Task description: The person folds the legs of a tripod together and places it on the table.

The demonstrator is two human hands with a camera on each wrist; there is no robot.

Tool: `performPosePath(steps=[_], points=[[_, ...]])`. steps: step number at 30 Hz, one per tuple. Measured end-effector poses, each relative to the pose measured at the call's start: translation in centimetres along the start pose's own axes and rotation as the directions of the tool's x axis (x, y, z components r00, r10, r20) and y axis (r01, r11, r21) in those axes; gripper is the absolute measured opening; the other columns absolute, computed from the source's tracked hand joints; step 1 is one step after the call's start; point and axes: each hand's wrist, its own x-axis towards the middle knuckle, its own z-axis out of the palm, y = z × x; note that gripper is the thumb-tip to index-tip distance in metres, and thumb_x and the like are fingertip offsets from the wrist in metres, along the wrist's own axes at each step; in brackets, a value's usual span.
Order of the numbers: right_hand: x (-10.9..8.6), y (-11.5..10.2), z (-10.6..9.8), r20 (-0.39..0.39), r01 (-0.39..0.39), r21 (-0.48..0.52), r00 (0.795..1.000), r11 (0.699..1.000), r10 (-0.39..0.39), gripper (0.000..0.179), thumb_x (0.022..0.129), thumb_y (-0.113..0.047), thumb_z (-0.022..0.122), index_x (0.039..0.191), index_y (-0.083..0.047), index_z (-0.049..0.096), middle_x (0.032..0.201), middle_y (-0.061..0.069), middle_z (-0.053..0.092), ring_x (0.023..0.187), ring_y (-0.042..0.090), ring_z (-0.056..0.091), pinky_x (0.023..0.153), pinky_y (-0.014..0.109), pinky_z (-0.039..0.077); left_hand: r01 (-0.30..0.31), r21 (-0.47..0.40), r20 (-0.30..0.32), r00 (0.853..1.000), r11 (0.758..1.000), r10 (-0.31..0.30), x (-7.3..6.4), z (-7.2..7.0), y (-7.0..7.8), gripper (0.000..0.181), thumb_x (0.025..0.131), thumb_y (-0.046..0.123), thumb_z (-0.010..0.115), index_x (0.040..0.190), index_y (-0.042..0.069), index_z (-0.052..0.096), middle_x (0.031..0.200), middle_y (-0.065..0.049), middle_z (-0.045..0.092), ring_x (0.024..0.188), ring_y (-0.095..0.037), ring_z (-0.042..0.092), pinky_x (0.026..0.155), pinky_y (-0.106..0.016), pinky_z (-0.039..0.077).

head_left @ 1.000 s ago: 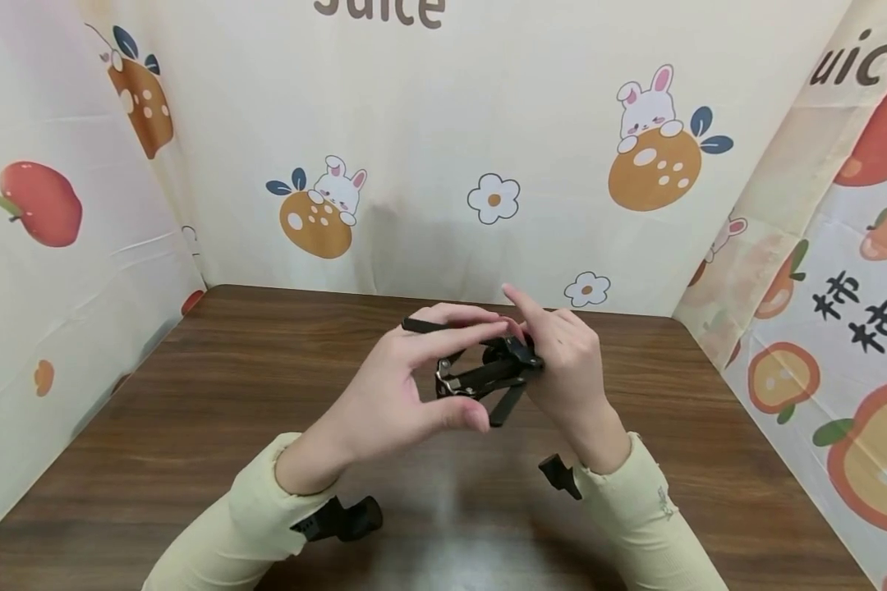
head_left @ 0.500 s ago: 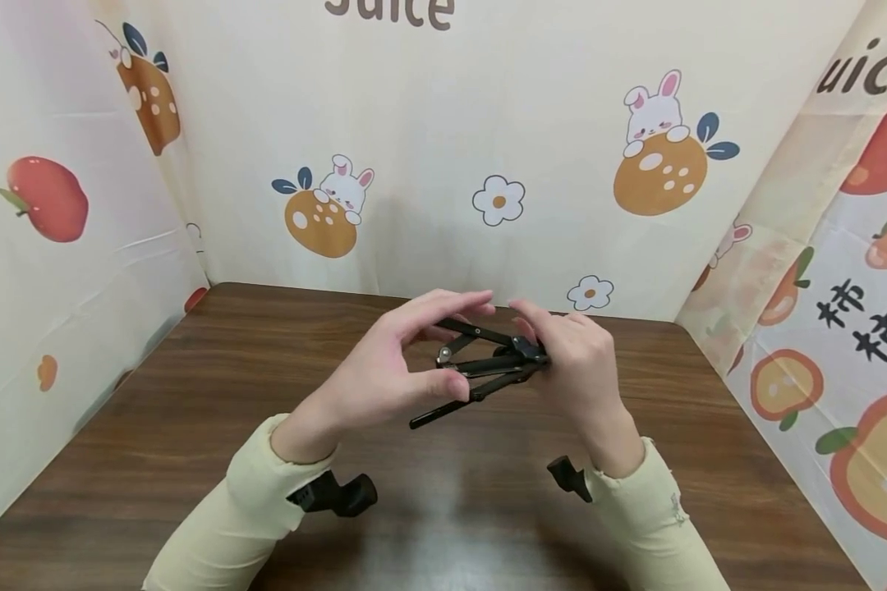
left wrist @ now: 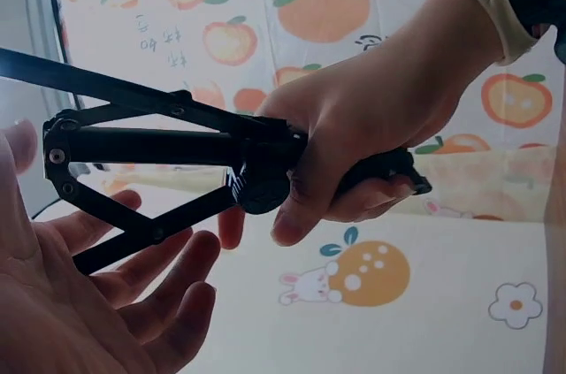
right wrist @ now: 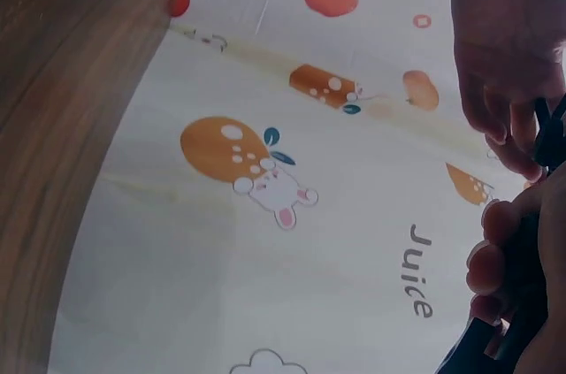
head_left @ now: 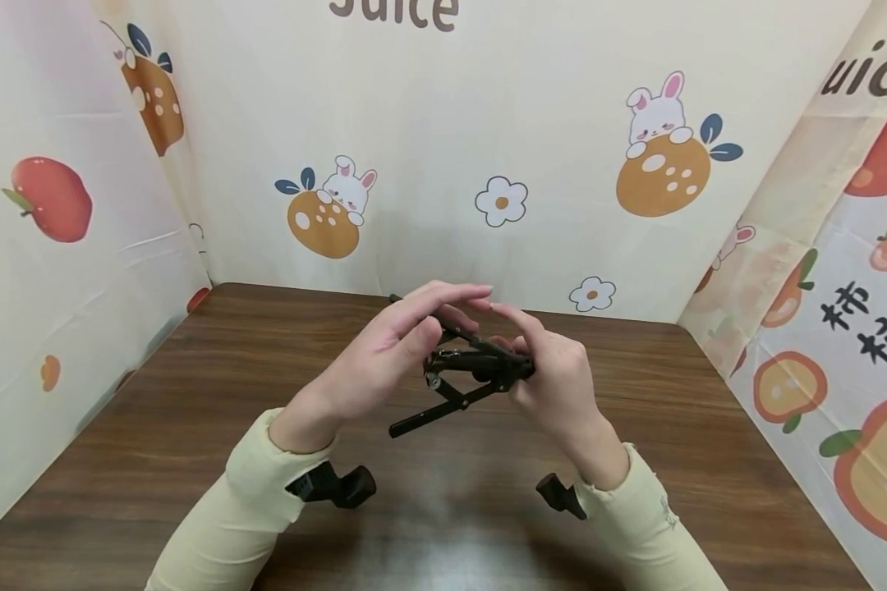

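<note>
A black tripod [head_left: 480, 361] is held above the table, its spread legs pointing left. My right hand [head_left: 562, 377] grips its upper end, fingers curled round it, as the left wrist view also shows. My left hand [head_left: 373, 353] is beside the legs with fingers extended and thumb raised. One tripod leg [left wrist: 115, 250] runs down to the left palm in the left wrist view, and its end is hidden there. In the right wrist view only part of the tripod [right wrist: 526, 259] shows, dark, at the right edge.
Below the hands lies a brown wooden table [head_left: 443, 509]. A pale printed curtain [head_left: 429, 123] with fruit and rabbits rises behind it and along both sides. Black wrist cameras [head_left: 336, 486] are strapped over the light sleeves [head_left: 236, 509].
The tripod has turned in my right hand's grip, so its legs now lie at different angles. My left thumb has lifted off the leg, and the left fingers have straightened.
</note>
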Motion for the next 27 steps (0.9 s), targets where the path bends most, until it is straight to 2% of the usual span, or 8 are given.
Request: performPosePath(steps=[5, 7, 12, 15, 19, 22, 27], points=[[-0.1, -0.3, 0.4, 0.007, -0.043, 0.026, 0.999, 0.999, 0.042, 0.057, 0.071, 0.016, 0.067, 0.125, -0.003, 0.060, 0.060, 0.001, 0.059, 0.046, 0.010, 0.046, 0.044, 0.029, 0.037, 0.016, -0.003, -0.025, 1.000, 1.000, -0.016, 0.0, -0.4, -0.2, 0.060, 0.105, 0.051, 0.036, 0.149, 0.011, 0.046, 0.130, -0.003, 0.057, 0.112, -0.021, 0.059, 0.097, -0.044, 0.044], [-0.2, -0.4, 0.6, 0.009, -0.066, 0.043, 0.998, 0.997, 0.065, 0.059, 0.069, 0.019, 0.065, 0.124, -0.004, 0.061, 0.062, 0.002, 0.060, 0.047, 0.010, 0.046, 0.044, 0.027, 0.036, 0.028, -0.017, -0.038, 0.999, 0.999, -0.028, 0.0, -0.7, -0.3, 0.060, 0.105, 0.051, 0.037, 0.150, 0.011, 0.043, 0.130, -0.003, 0.057, 0.113, -0.021, 0.059, 0.098, -0.045, 0.043], [-0.4, -0.7, 1.0, 0.037, -0.119, 0.107, 0.993, 0.987, 0.115, 0.068, 0.063, 0.026, 0.058, 0.124, -0.003, 0.062, 0.076, 0.007, 0.073, 0.056, 0.015, 0.064, 0.047, 0.025, 0.042, 0.066, -0.066, -0.073, 0.995, 0.996, -0.071, 0.1, -1.4, -0.8, 0.056, 0.106, 0.046, 0.040, 0.152, 0.013, 0.041, 0.129, -0.004, 0.056, 0.113, -0.021, 0.059, 0.101, -0.043, 0.043], [-0.5, -0.7, 1.2, 0.056, -0.143, 0.135, 0.989, 0.981, 0.136, 0.074, 0.060, 0.028, 0.054, 0.127, -0.003, 0.061, 0.081, 0.009, 0.074, 0.062, 0.016, 0.068, 0.048, 0.024, 0.043, 0.081, -0.083, -0.086, 0.992, 0.993, -0.088, 0.3, -1.7, -1.2, 0.052, 0.107, 0.040, 0.042, 0.152, 0.013, 0.042, 0.128, -0.006, 0.057, 0.112, -0.024, 0.059, 0.100, -0.042, 0.044], [-0.7, -0.8, 1.4, 0.064, -0.166, 0.148, 0.985, 0.975, 0.158, 0.074, 0.060, 0.027, 0.056, 0.127, -0.004, 0.061, 0.082, 0.008, 0.075, 0.054, 0.011, 0.060, 0.046, 0.021, 0.038, 0.087, -0.087, -0.100, 0.990, 0.992, -0.096, 0.5, -2.0, -1.7, 0.046, 0.108, 0.030, 0.042, 0.151, 0.014, 0.043, 0.127, -0.006, 0.058, 0.112, -0.029, 0.059, 0.099, -0.041, 0.045], [-0.7, -0.8, 1.5, 0.057, -0.169, 0.142, 0.985, 0.975, 0.163, 0.071, 0.062, 0.025, 0.060, 0.126, -0.005, 0.063, 0.077, 0.005, 0.073, 0.049, 0.007, 0.050, 0.045, 0.021, 0.035, 0.091, -0.088, -0.107, 0.989, 0.992, -0.101, 0.6, -2.2, -1.8, 0.045, 0.108, 0.028, 0.043, 0.151, 0.015, 0.043, 0.126, -0.005, 0.058, 0.111, -0.030, 0.059, 0.100, -0.041, 0.045], [-0.5, -0.9, 1.8, 0.042, -0.150, 0.137, 0.988, 0.979, 0.146, 0.066, 0.063, 0.022, 0.064, 0.123, -0.004, 0.064, 0.075, 0.005, 0.072, 0.050, 0.007, 0.051, 0.046, 0.023, 0.038, 0.107, -0.082, -0.117, 0.986, 0.991, -0.116, 0.5, -2.3, -1.9, 0.045, 0.108, 0.024, 0.044, 0.152, 0.016, 0.042, 0.126, -0.004, 0.058, 0.110, -0.022, 0.059, 0.101, -0.043, 0.044]])
